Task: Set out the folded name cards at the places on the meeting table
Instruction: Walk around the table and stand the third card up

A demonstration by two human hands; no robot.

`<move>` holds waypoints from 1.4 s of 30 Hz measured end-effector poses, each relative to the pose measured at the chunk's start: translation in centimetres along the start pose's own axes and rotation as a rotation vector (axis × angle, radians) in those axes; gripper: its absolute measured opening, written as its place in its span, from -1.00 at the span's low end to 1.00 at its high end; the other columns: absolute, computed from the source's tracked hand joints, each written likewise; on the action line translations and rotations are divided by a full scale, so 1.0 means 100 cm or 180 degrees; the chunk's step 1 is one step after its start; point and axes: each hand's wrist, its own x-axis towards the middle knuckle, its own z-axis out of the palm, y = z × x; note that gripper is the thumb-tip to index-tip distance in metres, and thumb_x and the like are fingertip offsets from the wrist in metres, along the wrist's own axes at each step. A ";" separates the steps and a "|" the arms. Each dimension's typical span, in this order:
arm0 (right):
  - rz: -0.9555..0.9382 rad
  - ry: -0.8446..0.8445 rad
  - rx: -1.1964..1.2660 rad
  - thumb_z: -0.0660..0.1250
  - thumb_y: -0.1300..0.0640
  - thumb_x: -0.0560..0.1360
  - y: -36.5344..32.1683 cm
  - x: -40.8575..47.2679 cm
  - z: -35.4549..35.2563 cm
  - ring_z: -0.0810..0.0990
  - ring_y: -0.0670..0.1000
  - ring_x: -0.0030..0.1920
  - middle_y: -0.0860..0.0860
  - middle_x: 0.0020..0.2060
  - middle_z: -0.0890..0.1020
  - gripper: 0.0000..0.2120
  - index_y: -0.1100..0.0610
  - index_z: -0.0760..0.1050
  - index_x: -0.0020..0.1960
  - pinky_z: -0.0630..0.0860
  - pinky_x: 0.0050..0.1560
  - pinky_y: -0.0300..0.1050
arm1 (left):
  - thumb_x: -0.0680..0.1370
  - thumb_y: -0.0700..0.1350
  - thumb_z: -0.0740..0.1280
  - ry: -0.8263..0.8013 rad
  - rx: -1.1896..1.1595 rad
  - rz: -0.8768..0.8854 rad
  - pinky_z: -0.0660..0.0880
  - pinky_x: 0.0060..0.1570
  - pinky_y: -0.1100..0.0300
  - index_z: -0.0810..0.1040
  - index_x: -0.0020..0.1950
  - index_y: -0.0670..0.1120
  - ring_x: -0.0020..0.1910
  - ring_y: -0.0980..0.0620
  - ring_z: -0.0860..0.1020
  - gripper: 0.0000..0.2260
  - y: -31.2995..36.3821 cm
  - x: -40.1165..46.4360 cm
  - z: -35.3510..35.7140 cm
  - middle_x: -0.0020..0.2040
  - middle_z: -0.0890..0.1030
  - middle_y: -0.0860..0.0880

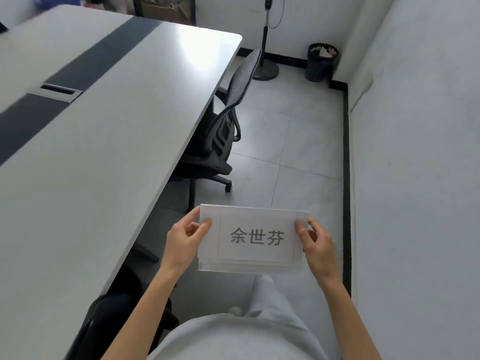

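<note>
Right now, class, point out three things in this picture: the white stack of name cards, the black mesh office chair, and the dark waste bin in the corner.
white stack of name cards (255,236), head view, printed front face.
black mesh office chair (242,76), head view, backrest.
dark waste bin (320,66), head view, side wall.

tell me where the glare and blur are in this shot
Head view: a bright glare patch sits on the far corner of the meeting table; the table's far left edge is smeared with motion blur; wide-angle bending curves the wall; the name cards held by both hands stay sharp and readable.
</note>
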 end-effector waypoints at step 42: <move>-0.1807 -0.3974 -0.1477 0.39 0.18 0.39 -0.207 0.318 0.492 0.52 0.23 -0.09 0.33 -0.09 0.59 -0.52 0.03 0.34 0.27 0.43 -0.08 -0.03 | 0.50 -0.19 0.29 0.3984 -0.0566 -0.1394 0.46 -0.19 0.27 0.35 0.29 -0.06 -0.27 0.14 0.53 -0.63 -0.086 0.202 -0.223 -0.14 0.58 -0.07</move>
